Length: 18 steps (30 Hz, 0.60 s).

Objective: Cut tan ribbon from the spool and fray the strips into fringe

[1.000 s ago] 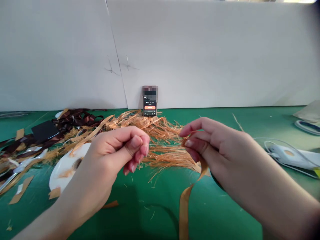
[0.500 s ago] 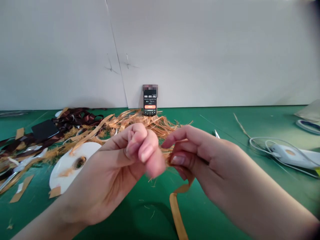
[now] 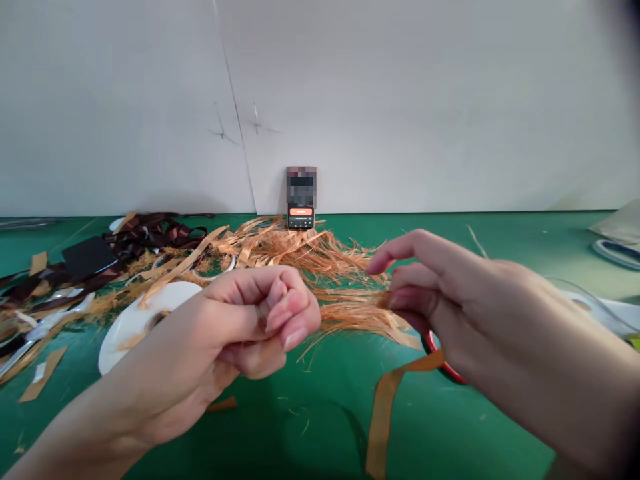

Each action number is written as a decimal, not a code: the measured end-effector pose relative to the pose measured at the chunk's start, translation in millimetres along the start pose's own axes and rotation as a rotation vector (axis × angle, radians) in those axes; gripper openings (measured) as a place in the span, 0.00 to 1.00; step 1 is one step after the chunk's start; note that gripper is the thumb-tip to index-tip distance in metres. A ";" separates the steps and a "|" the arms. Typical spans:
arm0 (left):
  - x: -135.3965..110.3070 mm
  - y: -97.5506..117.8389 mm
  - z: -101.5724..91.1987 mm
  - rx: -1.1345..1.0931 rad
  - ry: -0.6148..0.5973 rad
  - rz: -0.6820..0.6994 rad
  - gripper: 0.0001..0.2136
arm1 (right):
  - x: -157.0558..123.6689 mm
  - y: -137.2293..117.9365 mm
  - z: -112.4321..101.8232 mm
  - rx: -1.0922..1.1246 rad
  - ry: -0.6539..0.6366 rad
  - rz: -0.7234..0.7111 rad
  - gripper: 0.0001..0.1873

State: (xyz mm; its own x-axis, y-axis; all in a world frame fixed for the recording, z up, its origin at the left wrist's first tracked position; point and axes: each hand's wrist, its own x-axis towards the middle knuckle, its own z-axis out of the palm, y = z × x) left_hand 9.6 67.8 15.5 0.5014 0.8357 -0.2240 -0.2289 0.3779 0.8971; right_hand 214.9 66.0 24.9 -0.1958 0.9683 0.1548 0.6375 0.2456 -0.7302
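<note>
My right hand [image 3: 450,300] pinches the frayed end of a tan satin ribbon [image 3: 385,407], whose strip hangs down to the green table mat [image 3: 310,413]. A mass of loose orange ribbon fibres [image 3: 345,313] spreads out from under those fingertips. My left hand [image 3: 250,327] is curled into a pinch to the left of the fibres, and no thread shows between its fingers. A white ribbon spool [image 3: 150,320] lies partly hidden beneath that hand.
Tangled dark brown ribbon [image 3: 155,230] and scraps lie at the left, with a black flat object [image 3: 90,257]. A phone [image 3: 301,217] leans on the white board wall [image 3: 400,100]. A red-rimmed ring [image 3: 440,360] shows under my right hand. A white corded device [image 3: 600,313] sits at the right.
My hands have drawn apart from their close position half a second ago, the right moving rightward. The ribbon strip has swung right, and the fibres show again between my hands.
</note>
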 end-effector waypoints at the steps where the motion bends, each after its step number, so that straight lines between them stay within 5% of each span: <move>1: -0.7 -0.3 -1.3 0.078 0.028 0.029 0.11 | 1.4 0.0 -1.2 0.005 0.003 0.004 0.12; 5: -0.3 -5.8 -2.8 0.518 0.232 0.146 0.06 | 4.7 -4.9 2.4 0.076 -0.041 0.063 0.05; 7: 2.0 -8.5 -0.8 0.652 0.320 0.172 0.12 | 4.9 -7.5 6.2 0.116 -0.072 0.087 0.02; 18: 4.2 -13.4 9.0 0.891 0.426 0.422 0.05 | -0.6 -10.1 13.8 0.205 -0.131 0.143 0.06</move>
State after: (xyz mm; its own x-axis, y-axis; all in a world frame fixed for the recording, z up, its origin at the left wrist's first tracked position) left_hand 22.2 62.7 5.9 0.1522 0.9659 0.2092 0.4617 -0.2567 0.8491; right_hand 198.3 62.4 23.0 -0.2181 0.9752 -0.0373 0.5042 0.0799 -0.8599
